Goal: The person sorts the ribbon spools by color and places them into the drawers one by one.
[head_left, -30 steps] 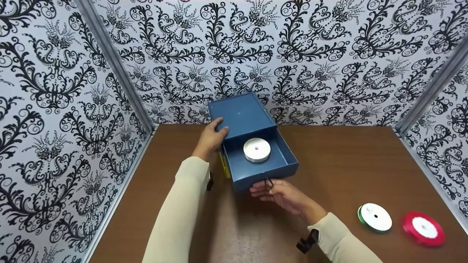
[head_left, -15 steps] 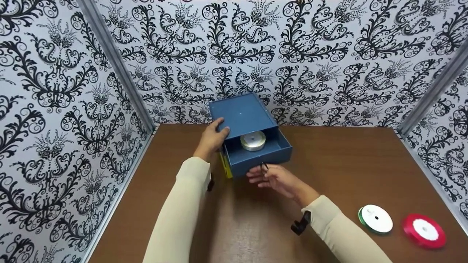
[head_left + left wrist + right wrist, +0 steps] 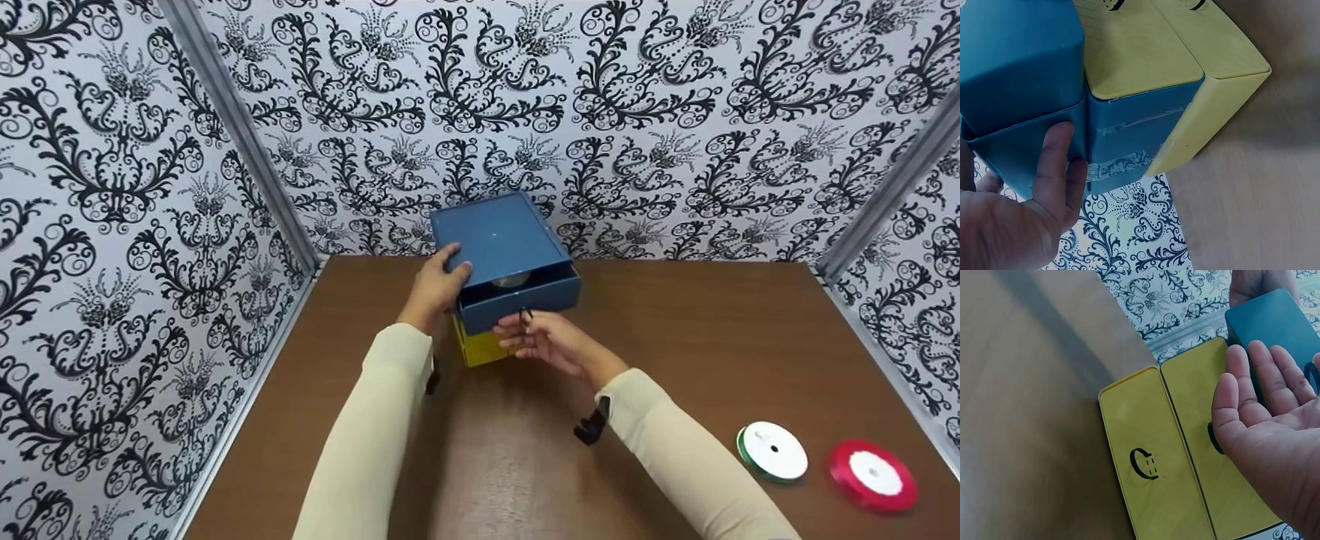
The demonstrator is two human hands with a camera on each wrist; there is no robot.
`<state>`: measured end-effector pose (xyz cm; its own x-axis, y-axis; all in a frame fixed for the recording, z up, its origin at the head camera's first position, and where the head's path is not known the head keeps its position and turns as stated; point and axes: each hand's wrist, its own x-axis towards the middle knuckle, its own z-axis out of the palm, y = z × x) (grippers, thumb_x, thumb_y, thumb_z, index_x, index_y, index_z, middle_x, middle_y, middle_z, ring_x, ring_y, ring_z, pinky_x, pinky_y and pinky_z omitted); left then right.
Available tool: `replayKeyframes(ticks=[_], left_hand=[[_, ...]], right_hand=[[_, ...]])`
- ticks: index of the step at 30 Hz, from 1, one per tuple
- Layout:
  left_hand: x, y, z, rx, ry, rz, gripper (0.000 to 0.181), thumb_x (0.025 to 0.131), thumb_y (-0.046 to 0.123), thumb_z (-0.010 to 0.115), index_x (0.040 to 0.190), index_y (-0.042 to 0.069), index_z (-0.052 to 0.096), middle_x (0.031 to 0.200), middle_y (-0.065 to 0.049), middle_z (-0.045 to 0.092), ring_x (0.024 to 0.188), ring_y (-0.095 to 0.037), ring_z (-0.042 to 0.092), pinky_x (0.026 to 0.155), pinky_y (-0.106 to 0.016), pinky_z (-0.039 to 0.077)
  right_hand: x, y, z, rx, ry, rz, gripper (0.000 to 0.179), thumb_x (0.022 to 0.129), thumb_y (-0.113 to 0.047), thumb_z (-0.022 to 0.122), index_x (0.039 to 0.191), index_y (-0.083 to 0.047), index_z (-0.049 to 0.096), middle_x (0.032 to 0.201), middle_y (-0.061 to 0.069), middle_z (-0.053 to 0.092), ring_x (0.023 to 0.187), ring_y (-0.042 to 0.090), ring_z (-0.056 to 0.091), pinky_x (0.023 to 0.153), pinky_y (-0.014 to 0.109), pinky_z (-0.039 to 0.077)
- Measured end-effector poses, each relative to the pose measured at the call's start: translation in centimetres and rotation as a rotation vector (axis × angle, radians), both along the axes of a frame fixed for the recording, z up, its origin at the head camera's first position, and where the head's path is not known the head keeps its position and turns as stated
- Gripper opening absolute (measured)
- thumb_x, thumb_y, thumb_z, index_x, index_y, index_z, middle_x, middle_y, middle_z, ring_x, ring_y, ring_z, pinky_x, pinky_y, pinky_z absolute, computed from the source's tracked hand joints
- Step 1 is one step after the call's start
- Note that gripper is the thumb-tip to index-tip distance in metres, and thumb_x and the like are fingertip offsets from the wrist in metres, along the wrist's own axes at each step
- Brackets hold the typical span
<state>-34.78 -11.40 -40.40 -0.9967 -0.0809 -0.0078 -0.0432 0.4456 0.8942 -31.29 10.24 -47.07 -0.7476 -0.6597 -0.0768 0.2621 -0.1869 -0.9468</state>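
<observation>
A blue drawer box (image 3: pixel 499 232) stands near the back wall, its blue drawer (image 3: pixel 536 296) partly out. Inside, only the edge of a pale ribbon spool (image 3: pixel 511 280) shows under the top panel. My right hand (image 3: pixel 551 341) is at the drawer's front, its thumb and index finger pinching the black loop handle (image 3: pixel 1311 374); the other fingers (image 3: pixel 1264 371) lie straight. With thumb and index finger apart on the box's left edge, my left hand (image 3: pixel 437 283) steadies it. In the left wrist view its other fingers (image 3: pixel 1053 163) press straight against the blue side.
Below the blue drawer are two yellow drawer fronts (image 3: pixel 1148 455) with black loop handles. A white-faced green ribbon spool (image 3: pixel 776 450) and a red ribbon spool (image 3: pixel 874 476) lie at the right of the brown table (image 3: pixel 675 330). Patterned walls (image 3: pixel 675 150) enclose the back and sides.
The blue drawer has slid back into the box, carrying the spool mostly out of sight. My right hand has moved away from me with it, uncovering a yellow front; my left hand has stayed.
</observation>
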Motion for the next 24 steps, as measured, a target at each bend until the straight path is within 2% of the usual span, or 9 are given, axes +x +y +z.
replayKeyframes(ticks=[3,9,14,21,24], left_hand=[[0.0,0.0,0.0,0.0,-0.009,0.006,0.049,0.091,0.031,0.055,0.137,0.025,0.043,0.139,-0.01,0.041,0.117,-0.026,0.043,0.091,-0.041,0.042],[0.1,0.0,0.0,-0.001,-0.008,0.01,0.049,0.091,0.032,0.056,0.137,0.026,0.043,0.139,-0.011,0.041,0.119,-0.027,0.041,0.093,-0.04,0.04],[0.0,0.2,0.0,-0.007,-0.006,0.01,0.049,0.091,0.031,0.055,0.138,0.025,0.043,0.139,-0.011,0.041,0.119,-0.027,0.042,0.095,-0.041,0.038],[-0.1,0.5,-0.1,0.191,-0.013,0.002,0.049,0.092,0.021,0.055,0.139,0.017,0.041,0.144,-0.009,0.033,0.127,-0.022,0.032,0.103,-0.037,0.029],[-0.1,0.4,-0.2,0.162,-0.009,0.006,0.049,0.092,0.021,0.054,0.139,0.017,0.041,0.144,-0.008,0.034,0.128,-0.021,0.032,0.104,-0.036,0.028]], right_hand=[[-0.8,-0.2,0.0,-0.006,-0.01,0.003,0.041,0.09,-0.008,0.033,0.125,0.006,0.048,0.133,0.024,0.045,0.122,0.043,0.039,0.096,0.048,0.036],[-1.8,-0.8,0.1,-0.011,-0.039,-0.029,0.039,0.093,-0.012,0.032,0.125,0.004,0.047,0.132,0.02,0.047,0.121,0.039,0.042,0.097,0.046,0.035],[-2.2,-1.4,0.0,-0.021,-0.079,-0.088,0.039,0.091,-0.013,0.032,0.124,0.003,0.047,0.132,0.02,0.047,0.12,0.037,0.044,0.103,0.053,0.025],[-2.3,-1.8,-0.4,-0.068,-0.077,-0.106,0.041,0.091,-0.015,0.033,0.126,0.003,0.045,0.129,0.015,0.05,0.113,0.033,0.05,0.104,0.054,0.022],[-2.0,-1.8,-0.8,-0.087,-0.047,-0.087,0.042,0.092,-0.016,0.033,0.128,0.003,0.043,0.132,0.018,0.047,0.114,0.033,0.049,0.102,0.052,0.026]])
